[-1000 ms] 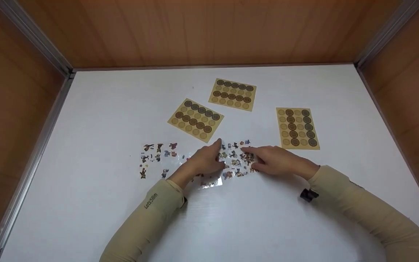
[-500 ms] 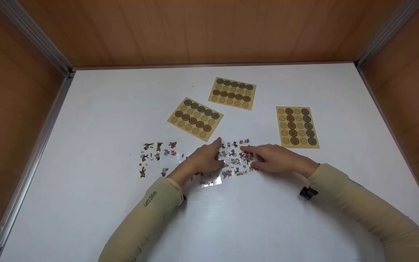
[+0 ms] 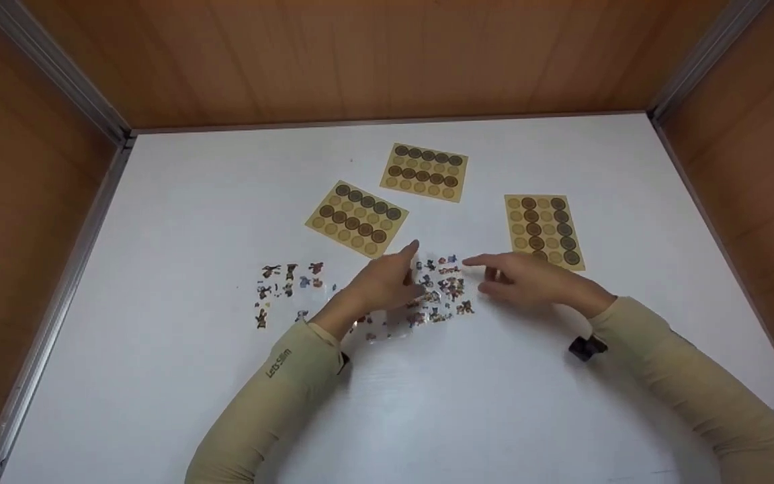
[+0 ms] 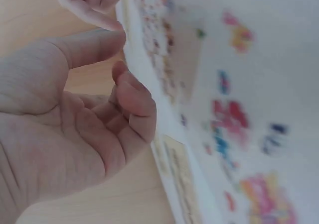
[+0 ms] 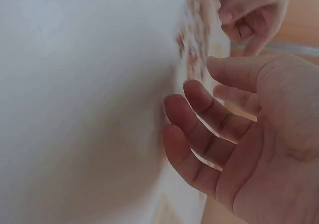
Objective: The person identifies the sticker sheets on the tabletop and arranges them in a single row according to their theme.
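Clear sheets of small colourful cartoon stickers lie side by side on the white table: a left sticker sheet (image 3: 286,288), a right sticker sheet (image 3: 439,282), and a glossy part (image 3: 390,329) between them, mostly under my left arm. My left hand (image 3: 385,279) hovers over the right sheet's left side; in the left wrist view its fingers (image 4: 137,97) curl loosely around nothing. Just off that sheet's right edge is my right hand (image 3: 528,279), index finger extended in the head view. The right wrist view shows its loosely bent fingers (image 5: 187,114) holding nothing.
Three tan sheets with rows of dark and light round stickers lie beyond the hands: a left one (image 3: 358,218), a back one (image 3: 424,173) and a right one (image 3: 545,228), partly behind my right hand. Wooden panels (image 3: 387,60) border the table.
My right hand has drawn off the right sticker sheet, moving to the right. My left hand has shifted slightly right and up over the sheet. The head view has tilted slightly.
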Demonstrator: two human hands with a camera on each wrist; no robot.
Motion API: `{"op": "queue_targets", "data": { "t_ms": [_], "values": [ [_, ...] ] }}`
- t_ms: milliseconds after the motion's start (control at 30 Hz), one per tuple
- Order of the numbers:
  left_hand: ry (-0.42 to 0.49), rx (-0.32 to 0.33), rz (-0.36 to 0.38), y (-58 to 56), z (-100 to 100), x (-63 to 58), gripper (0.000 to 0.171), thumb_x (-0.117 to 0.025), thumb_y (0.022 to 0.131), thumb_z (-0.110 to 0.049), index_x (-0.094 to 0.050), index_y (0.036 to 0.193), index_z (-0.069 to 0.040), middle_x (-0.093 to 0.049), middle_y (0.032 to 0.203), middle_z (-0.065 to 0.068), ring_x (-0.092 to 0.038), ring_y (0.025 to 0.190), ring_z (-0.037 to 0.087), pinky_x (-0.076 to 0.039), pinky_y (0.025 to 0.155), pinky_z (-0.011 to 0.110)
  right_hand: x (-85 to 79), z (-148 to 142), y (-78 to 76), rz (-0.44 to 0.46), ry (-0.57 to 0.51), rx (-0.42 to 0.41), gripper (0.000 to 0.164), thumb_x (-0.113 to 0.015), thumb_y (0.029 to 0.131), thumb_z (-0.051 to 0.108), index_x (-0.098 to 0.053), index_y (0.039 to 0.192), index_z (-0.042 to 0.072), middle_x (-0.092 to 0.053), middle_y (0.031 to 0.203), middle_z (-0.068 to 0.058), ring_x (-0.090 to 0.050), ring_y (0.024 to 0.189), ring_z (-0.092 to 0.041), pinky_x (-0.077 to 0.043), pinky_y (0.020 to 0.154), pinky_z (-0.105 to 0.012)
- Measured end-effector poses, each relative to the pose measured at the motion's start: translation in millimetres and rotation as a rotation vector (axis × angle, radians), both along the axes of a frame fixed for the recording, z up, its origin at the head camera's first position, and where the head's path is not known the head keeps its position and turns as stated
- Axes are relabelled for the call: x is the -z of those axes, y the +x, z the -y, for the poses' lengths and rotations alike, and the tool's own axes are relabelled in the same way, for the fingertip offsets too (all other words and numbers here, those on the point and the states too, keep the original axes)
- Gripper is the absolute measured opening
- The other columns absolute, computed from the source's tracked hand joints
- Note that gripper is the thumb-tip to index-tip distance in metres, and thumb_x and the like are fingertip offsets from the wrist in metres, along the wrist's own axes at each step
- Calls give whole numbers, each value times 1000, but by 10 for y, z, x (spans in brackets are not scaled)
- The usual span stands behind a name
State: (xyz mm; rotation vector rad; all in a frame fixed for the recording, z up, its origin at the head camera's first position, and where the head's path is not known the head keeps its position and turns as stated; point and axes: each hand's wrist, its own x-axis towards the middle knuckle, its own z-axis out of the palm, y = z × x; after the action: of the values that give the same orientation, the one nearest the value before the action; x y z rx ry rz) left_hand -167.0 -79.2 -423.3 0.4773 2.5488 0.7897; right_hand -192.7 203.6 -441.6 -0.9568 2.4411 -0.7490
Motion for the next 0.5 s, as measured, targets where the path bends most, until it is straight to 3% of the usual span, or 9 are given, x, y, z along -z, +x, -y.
{"op": "queue_targets", "data": {
  "t_ms": [100, 233, 367, 500],
  "values": [
    [-14, 55, -77, -31, -155, -116, 81, -71, 96, -28, -27, 160, -5, -67, 113, 11, -65, 95, 22, -54, 86, 39, -99, -241, -90, -17, -28, 58, 50, -64, 101, 15, -50, 148, 4, -69, 108, -7, -65, 96, -20, -57, 85, -40],
    [-61, 105, -161, -82, -428, -255, 82, -72, 95, -35, -30, 159, -7, -52, 143, 17, -56, 124, 28, -50, 102, 42, -208, -587, -254, -52, -32, 146, 50, -65, 100, 11, -50, 147, 0, -64, 126, -18, -61, 114, -32, -53, 92, -50],
    [-102, 129, -222, -137, -757, -325, 90, -75, 92, -43, -27, 161, -9, -39, 156, 15, -44, 138, 29, -43, 110, 42, -271, -904, -422, -62, 26, 270, 56, -66, 100, 14, -46, 151, 2, -52, 143, -21, -49, 131, -39, -44, 103, -59],
    [-112, 141, -257, -204, -1083, -298, 105, -78, 86, -50, -19, 162, -9, -29, 162, 13, -33, 147, 27, -36, 117, 41, -273, -1129, -538, -56, 90, 348, 64, -67, 100, 21, -38, 155, 4, -42, 152, -23, -36, 143, -42, -32, 113, -63]
  ]
}}
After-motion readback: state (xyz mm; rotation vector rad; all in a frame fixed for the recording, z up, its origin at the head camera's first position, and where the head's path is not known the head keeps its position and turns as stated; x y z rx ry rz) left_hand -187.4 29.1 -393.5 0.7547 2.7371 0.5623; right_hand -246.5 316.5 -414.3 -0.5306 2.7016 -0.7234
